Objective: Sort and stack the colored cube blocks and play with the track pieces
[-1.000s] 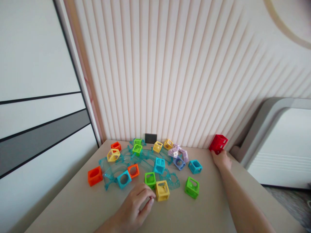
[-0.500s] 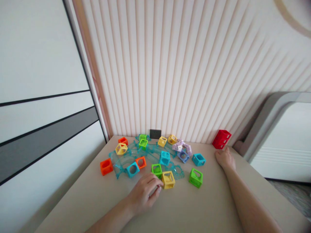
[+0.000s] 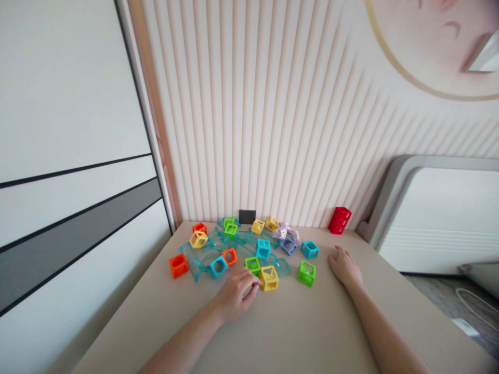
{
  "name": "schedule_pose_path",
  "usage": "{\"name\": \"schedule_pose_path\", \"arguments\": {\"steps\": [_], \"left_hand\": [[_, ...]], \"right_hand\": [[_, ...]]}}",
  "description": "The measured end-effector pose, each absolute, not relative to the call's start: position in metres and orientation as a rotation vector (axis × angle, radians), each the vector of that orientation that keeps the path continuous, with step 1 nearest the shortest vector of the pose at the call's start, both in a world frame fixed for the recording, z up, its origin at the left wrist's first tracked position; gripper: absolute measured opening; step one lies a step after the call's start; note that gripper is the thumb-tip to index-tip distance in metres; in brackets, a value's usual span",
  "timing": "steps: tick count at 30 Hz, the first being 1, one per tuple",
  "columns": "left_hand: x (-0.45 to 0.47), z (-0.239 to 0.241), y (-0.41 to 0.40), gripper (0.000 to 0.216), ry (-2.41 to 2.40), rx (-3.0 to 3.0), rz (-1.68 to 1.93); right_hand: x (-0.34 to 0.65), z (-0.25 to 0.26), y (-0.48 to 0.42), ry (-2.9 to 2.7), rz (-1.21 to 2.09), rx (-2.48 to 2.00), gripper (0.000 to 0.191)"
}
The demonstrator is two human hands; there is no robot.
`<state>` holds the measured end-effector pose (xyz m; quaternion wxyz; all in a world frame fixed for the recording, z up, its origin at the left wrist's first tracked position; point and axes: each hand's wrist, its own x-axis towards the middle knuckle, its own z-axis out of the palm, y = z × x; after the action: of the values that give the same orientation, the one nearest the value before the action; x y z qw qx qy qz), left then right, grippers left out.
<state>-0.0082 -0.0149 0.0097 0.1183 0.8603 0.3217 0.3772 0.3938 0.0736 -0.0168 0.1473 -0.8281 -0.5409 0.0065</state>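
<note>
My left hand [image 3: 236, 295] rests on the table at the front of a spread of toy cubes, its fingers loosely bent, thumb apart and nothing in its grasp. Its fingertips are right beside a yellow hollow cube [image 3: 269, 279], and whether they touch it I cannot tell. A green cube [image 3: 252, 265] is just behind. On the right side, my right hand [image 3: 346, 268] lies open on the tabletop, holding nothing. Beyond its fingers a stack of red cubes [image 3: 339, 221] stands upright by the wall. Left of that hand are a green cube [image 3: 306, 273] and a blue cube [image 3: 310, 249].
Clear teal track pieces [image 3: 239, 248] lie among orange, yellow, green and blue cubes. Purple pieces [image 3: 285, 232] sit behind a violet cube [image 3: 289, 246]. A ribbed wall [image 3: 249, 119] borders the table [image 3: 296, 327] at the back; a white cabinet [image 3: 70, 104] stands left.
My right hand has drawn back from the red stack, leaving a gap between them. My left hand stays beside the yellow cube. The view has turned slightly right.
</note>
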Motion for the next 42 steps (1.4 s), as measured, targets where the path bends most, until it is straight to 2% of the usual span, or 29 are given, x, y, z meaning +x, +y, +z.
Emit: {"name": "schedule_pose_path", "arguments": {"steps": [5,9,15,21,34,42], "left_hand": [[-0.012,0.012,-0.012,0.014,1.032,2.622,1.166],[-0.026,0.015,-0.003,0.014,1.469,2.643,1.274],[-0.041,0.011,0.005,0.026,1.957,2.612,0.966],[-0.043,-0.003,0.012,0.019,2.022,2.6,0.783],[-0.041,-0.004,0.015,0.016,2.084,2.486,0.803],[-0.042,-0.01,0.023,0.015,2.076,2.499,0.947]], "right_hand": [[0.383,-0.014,0.063,-1.62,0.018,-2.381,0.05],[0.381,-0.011,0.06,-1.667,0.013,-2.368,0.044],[0.382,-0.01,0.06,-1.687,-0.001,-2.361,0.043],[0.383,-0.011,0.061,-1.689,0.012,-2.364,0.044],[0.382,-0.009,0.06,-1.702,0.026,-2.376,0.045],[0.385,-0.014,0.063,-1.7,0.035,-2.387,0.045]]}}
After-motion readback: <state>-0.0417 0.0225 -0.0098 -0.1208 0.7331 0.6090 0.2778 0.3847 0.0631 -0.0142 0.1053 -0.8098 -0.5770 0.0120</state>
